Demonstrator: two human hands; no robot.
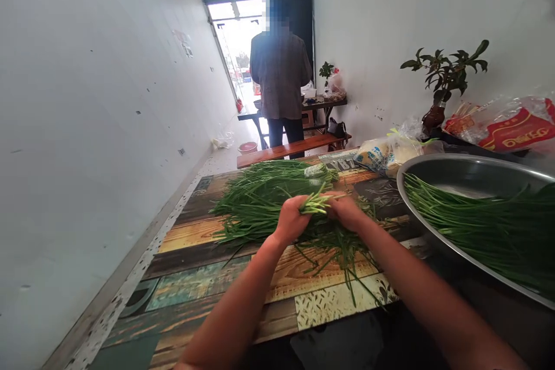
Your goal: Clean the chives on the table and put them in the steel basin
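Observation:
A small bunch of garlic chives (315,204) is gripped in my left hand (291,218), pale cut ends pointing right. Close against those ends, my right hand (346,211) has its fingers pinched on the stalks; its fingertips are partly hidden. Behind my hands a large pile of garlic chives (255,193) lies on the wood-patterned table (191,283), with a pale-ended tied bundle (315,170) at its far right. Loose leaves and trimmings (347,251) are scattered beneath my hands. To the right, a wide metal basin (455,165) holds many more long green chives (472,225).
Plastic bags (384,153) and a potted plant (442,78) stand behind the basin. Past the table's far edge is a wooden bench (281,149). A person (280,75) stands at another table, back turned. A white wall (87,127) runs along the left.

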